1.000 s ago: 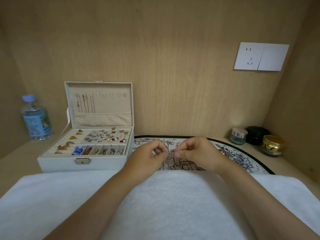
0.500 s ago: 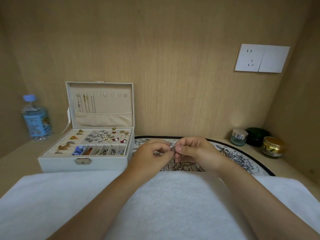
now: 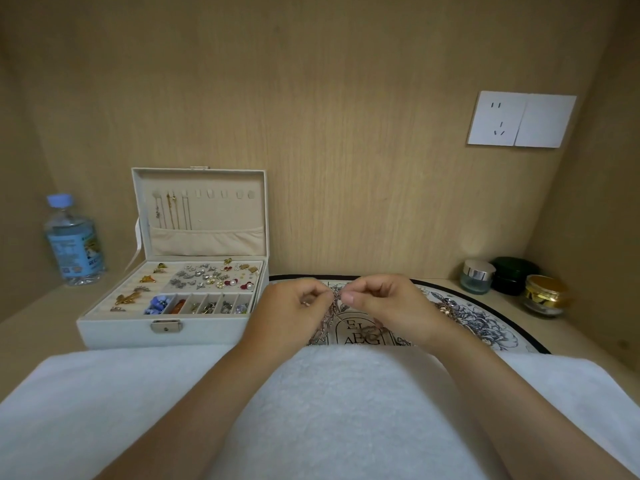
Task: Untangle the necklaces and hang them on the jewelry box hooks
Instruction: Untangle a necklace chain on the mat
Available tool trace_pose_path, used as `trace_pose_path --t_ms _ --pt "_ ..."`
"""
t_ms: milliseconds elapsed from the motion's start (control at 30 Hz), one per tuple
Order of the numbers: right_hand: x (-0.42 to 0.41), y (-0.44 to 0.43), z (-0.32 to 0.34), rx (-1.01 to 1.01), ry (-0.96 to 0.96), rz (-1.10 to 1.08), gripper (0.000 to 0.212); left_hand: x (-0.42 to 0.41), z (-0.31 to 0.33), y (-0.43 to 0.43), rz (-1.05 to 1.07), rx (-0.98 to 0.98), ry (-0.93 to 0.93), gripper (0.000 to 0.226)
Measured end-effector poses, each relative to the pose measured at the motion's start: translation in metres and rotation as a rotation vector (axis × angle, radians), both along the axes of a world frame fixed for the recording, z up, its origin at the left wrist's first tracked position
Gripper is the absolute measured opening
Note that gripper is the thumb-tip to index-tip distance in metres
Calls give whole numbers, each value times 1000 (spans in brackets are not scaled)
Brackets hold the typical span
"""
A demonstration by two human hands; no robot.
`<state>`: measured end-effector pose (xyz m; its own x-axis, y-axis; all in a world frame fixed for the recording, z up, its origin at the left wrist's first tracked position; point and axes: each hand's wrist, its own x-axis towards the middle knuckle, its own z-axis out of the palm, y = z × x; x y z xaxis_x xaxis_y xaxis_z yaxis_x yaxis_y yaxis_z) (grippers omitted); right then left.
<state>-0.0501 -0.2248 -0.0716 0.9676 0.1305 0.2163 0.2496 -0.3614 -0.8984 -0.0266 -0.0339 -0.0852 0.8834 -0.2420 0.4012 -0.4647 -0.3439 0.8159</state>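
Over the tray (image 3: 485, 327), more dangling necklace (image 3: 328, 317)

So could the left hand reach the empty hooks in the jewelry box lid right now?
Probably yes: the lid stands open, and nothing stands between the left hand and the empty hooks. But it is pinching the tangled necklaces with the right hand.

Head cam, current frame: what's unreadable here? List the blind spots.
All head view:
- Tangled necklaces: chain count and knot too fine to tell. The fingertips of the left hand and right hand cover the pinch point.
- Tray: near part hidden under the white towel.
- Hung chains in the jewelry box lid: lower ends hidden behind the lid pocket.
- Water bottle: label text blurred.
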Motion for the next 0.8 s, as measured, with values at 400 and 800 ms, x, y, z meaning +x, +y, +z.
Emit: trace_pose_path --t_ms 400,800 --pt "3 2 -11 -164 -50 -34 10 1 0 3 -13 239 -3 5" --pt "2 1 -6 36 9 -75 8 1 0 4 -149 221 63 16"
